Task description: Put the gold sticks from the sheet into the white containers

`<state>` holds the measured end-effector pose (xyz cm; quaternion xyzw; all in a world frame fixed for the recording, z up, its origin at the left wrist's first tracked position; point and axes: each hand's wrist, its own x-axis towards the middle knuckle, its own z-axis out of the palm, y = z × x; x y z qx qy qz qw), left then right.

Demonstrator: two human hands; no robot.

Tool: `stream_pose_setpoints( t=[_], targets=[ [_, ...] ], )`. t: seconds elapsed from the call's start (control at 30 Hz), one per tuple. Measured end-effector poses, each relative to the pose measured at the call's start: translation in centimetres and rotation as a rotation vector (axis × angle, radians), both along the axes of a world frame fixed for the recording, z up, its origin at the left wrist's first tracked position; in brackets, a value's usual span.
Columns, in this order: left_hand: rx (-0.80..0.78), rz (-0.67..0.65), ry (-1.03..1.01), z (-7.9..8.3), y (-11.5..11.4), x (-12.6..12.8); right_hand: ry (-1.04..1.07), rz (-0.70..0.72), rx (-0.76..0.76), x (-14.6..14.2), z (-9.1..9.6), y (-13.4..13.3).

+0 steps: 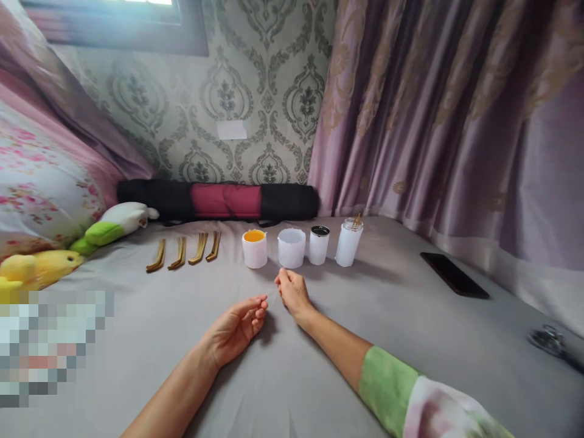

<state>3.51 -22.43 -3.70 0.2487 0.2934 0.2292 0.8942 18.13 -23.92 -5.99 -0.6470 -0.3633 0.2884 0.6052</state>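
Observation:
My left hand (241, 325) is over the grey sheet with its palm turned inward. Its fingers are curled, the thumb tip lies against the index finger, and nothing shows in it. Further forward, my right hand (292, 294) is closed, its fingers bent under and what they may hold hidden. Just beyond it stands a wide white tub (291, 252). Left of that is a white tub with an orange inside (254, 251). To the right are a narrower white can with a dark inside (319, 249) and a tall white-wrapped jar (349, 246) with thin golden sticks poking out.
Several bent golden bundles (198, 249) lie in a row at left. Behind runs a black and red rolled bag (225, 201). Plush toys (116, 224) and a floral pillow (45, 176) are far left. A phone (454, 275) and a dark metallic object (550, 340) lie right.

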Motion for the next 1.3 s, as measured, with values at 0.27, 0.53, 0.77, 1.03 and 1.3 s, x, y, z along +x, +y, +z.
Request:
stream_pose_setpoints(
  t=[0.27, 0.53, 0.77, 1.03, 1.3],
  targets=[
    [0.039, 0.08, 0.028, 0.1, 0.5, -0.1, -0.184, 0.007, 0.026, 0.0, -0.2, -0.4],
    [0.096, 0.173, 0.12, 0.8, 2.3, -0.5, -0.232, 0.01, 0.01, 0.0, -0.3, -0.7],
    [0.193, 0.195, 0.222, 1.8, 5.7, -2.0, -0.243, 0.013, -0.003, 0.0, -0.3, -0.7],
    [0.255, 0.294, 0.319, 3.0, 9.3, -3.3, -0.243, 0.009, 0.001, -0.1, -0.1, -0.9],
    [0.289, 0.354, 0.391, 3.0, 12.3, -3.3, -0.257, 0.0, 0.011, -0.1, -0.4, -0.8]
  ],
)
